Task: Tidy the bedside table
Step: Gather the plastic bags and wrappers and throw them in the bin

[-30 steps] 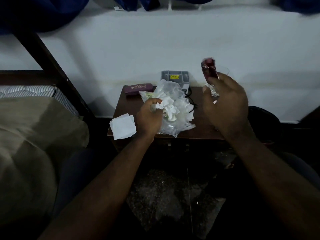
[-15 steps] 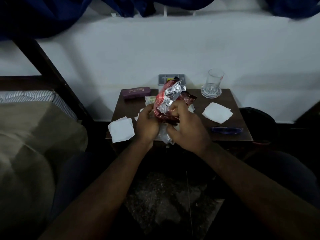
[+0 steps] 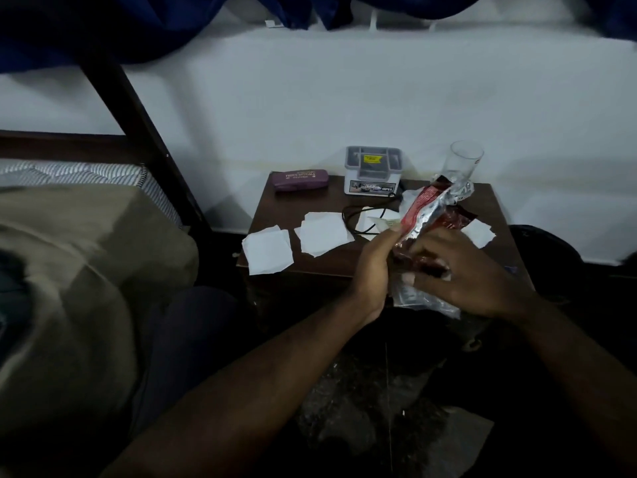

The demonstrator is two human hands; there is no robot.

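In the lower middle of the frame both forearms reach up toward the table. The left hand is curled at the left side of a red and silver wrapper, thumb pressed up against it. The right hand has its fingers bent in, pinching the wrapper's lower end. A clear bag hangs crumpled just below the two hands; which hand holds it cannot be told. The wrapper stands above the table's front right part. Left of the hands lie two white papers, one over the front left edge, and a third shows right of the wrapper. Behind them runs a black cable. Along the back by the wall stand a purple case, a grey box and a glass.
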